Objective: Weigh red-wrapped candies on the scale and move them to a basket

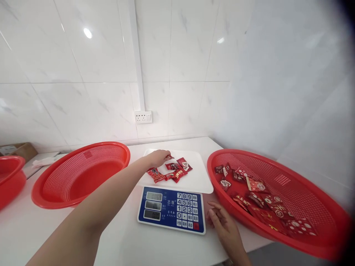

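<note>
My left hand (pixel 160 158) reaches over the white pan of a digital scale (pixel 199 181), its fingers closed on a small red snack packet (pixel 169 157). Several more red packets (pixel 180 173) lie in a loose group on the pan, just right of and below that hand. Beneath the pan, the blue keypad panel (pixel 172 210) faces me; its display digits are hard to read. My right hand (pixel 223 223) rests on the table between the scale and the right basket, fingers loosely bent and apart, holding nothing.
To the right, a red perforated basket (pixel 302 171) holds several red packets (pixel 257 199). Another red basket (pixel 97 177) stands left of the scale, behind my left forearm. A third red container (pixel 11 181) and a cardboard box (pixel 23 150) are at the far left. Behind is a tiled wall with a socket (pixel 143 117).
</note>
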Tool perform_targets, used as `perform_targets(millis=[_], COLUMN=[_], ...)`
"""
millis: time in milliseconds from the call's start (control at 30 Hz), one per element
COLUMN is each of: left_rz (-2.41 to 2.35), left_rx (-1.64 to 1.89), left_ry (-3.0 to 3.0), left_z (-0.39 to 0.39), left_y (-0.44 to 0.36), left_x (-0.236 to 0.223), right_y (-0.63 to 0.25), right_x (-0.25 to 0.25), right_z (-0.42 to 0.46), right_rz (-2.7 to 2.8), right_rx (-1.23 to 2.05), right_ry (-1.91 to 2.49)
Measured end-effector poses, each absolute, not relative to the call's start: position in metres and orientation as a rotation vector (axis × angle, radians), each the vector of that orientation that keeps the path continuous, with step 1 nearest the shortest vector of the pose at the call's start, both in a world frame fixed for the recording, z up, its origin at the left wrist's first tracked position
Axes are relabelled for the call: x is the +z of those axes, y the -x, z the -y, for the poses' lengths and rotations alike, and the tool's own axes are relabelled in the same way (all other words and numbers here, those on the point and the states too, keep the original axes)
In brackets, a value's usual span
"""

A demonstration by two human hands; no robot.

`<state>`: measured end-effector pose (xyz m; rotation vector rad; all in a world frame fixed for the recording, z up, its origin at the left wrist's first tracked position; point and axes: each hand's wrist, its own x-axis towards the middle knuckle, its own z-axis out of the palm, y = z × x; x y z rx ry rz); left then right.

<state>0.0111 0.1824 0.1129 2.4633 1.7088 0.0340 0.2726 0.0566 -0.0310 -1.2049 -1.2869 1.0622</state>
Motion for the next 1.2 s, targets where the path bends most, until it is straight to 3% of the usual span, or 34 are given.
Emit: perform_targets(millis=[333, 600, 833, 1200], left_rz=[-2.461, -1.825, -1.781, -2.39], left_rx=[0.082, 0.113, 0.051, 0.261], left_ry=[-2.128, -2.343, -2.306, -2.117], left_z=[-0.104, -0.133, -0.153, -0.102], left_y=[0.088, -0.021, -0.057, 0.086], left_x=[0.154, 0.122, 0.112, 0.15], right_y=[-0.277, -0.278, -0.281, -0.282], right_x=[-0.041, -0.04, -0.046, -0.038], right_z=[-0.059, -0.056, -0.057, -0.057], right_rz=[1.297, 1.299, 1.31, 1.317], right_rx=[1.125, 1.076, 1.044, 1.063], right_ry=[1.138, 1.181, 1.173, 1.208])
